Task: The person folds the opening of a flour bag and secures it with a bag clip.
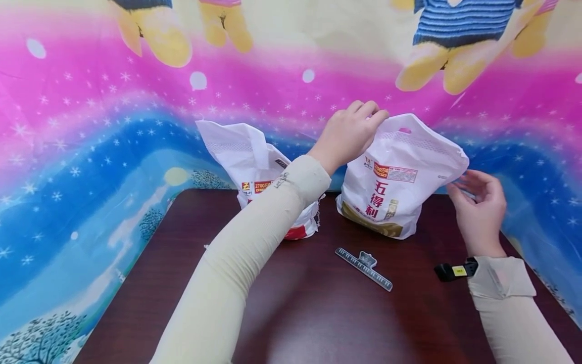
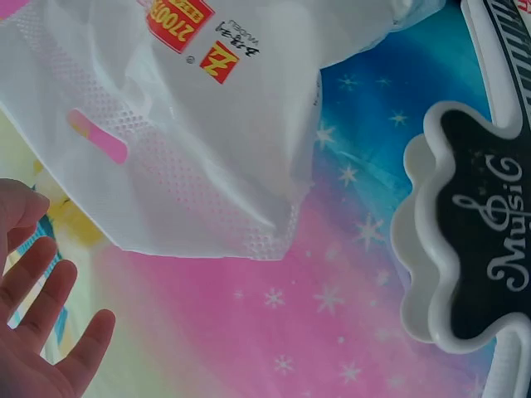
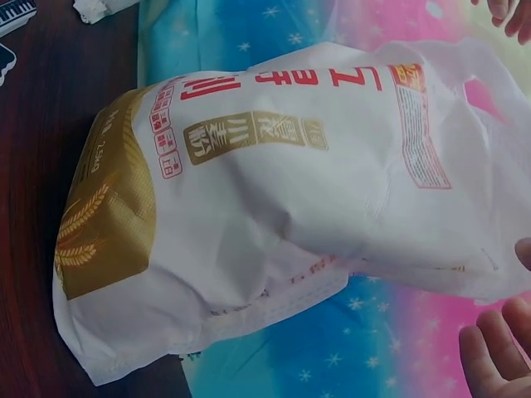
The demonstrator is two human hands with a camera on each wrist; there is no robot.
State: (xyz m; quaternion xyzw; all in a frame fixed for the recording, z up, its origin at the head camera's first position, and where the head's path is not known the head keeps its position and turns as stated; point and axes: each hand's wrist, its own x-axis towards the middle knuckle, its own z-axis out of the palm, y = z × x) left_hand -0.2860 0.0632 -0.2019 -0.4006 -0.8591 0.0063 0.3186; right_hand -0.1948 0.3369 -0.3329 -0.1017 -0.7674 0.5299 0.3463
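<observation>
A white flour bag [image 1: 409, 189] with red lettering and a gold base band stands upright on the right side of the table. Its flat top has a handle hole and leans to the right. My left hand [image 1: 352, 134] is at the bag's upper left corner; the left wrist view shows its fingers [image 2: 51, 294] spread beside the top edge, not gripping. Near the upper right corner is my right hand [image 1: 482, 212], thumb and fingers apart with the bag's edge beside them. A clear clip [image 1: 364, 268] with a piano-key pattern lies on the table before the bag.
A second white bag [image 1: 238, 151] with a red base stands to the left, partly behind my left sleeve. A black-and-white "Music" clip [image 2: 485, 228] appears close up in the left wrist view. A patterned cloth [image 1: 136, 131] hangs behind the dark table [image 1: 295, 303].
</observation>
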